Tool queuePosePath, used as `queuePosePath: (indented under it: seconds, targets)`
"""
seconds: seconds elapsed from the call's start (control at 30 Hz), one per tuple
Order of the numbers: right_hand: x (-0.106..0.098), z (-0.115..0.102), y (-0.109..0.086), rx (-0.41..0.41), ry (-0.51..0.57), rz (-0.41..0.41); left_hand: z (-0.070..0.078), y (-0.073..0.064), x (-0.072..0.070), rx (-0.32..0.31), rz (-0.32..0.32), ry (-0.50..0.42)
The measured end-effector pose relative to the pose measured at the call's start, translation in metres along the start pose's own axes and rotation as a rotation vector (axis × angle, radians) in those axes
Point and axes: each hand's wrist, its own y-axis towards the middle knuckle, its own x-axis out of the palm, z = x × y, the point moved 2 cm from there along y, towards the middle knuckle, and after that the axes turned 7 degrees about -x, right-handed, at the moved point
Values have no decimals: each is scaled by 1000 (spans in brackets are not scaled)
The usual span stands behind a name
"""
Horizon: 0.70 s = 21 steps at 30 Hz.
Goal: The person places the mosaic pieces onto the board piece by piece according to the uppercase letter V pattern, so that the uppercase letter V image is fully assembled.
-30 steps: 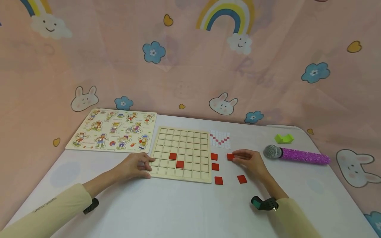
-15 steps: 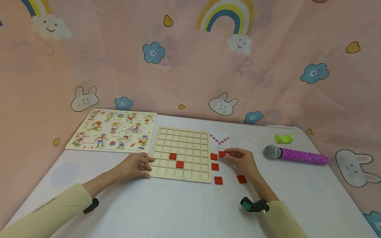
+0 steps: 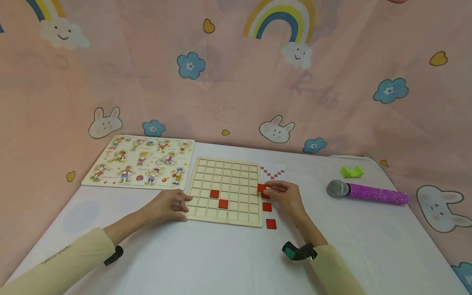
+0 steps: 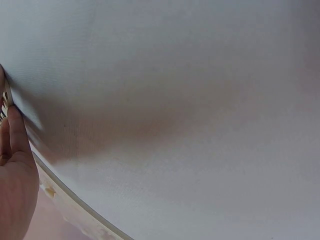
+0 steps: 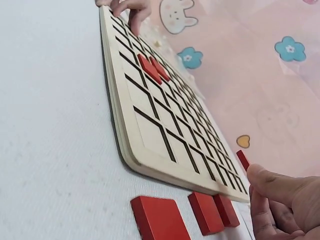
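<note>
Right hand [image 3: 287,198]: nearly closed, pinching 1 red tile [image 3: 261,187] between thumb and fingers, at the right edge of 1 grid board [image 3: 235,180].
Left hand [image 3: 167,205]: bent, holding that board's left edge with fingers and thumb.
Board tiles [image 3: 223,204]: 2, set diagonally.
Loose tiles [image 3: 271,224]: 3 in view, just beside the right edge.
Farther out: 1 patterned card [image 3: 272,169], 1 picture puzzle [image 3: 130,162], 1 purple microphone [image 3: 377,194], 1 green piece [image 3: 352,172].
</note>
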Motion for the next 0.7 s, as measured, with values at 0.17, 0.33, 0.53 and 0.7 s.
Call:
queuePosePath:
  seconds: [0.17,0.33,0.53,0.7]
  targets:
    - [16,-7,4,13,83,-20,-2,1,1,0,1,0]
    - [30,-13,6,29,179,-20,0,0,0,56,12,9]
    - [45,-20,9,14,197,-12,1,0,0,39,9,3]
    - [57,-25,11,-13,216,-13,1,0,-1,5,-4,2]
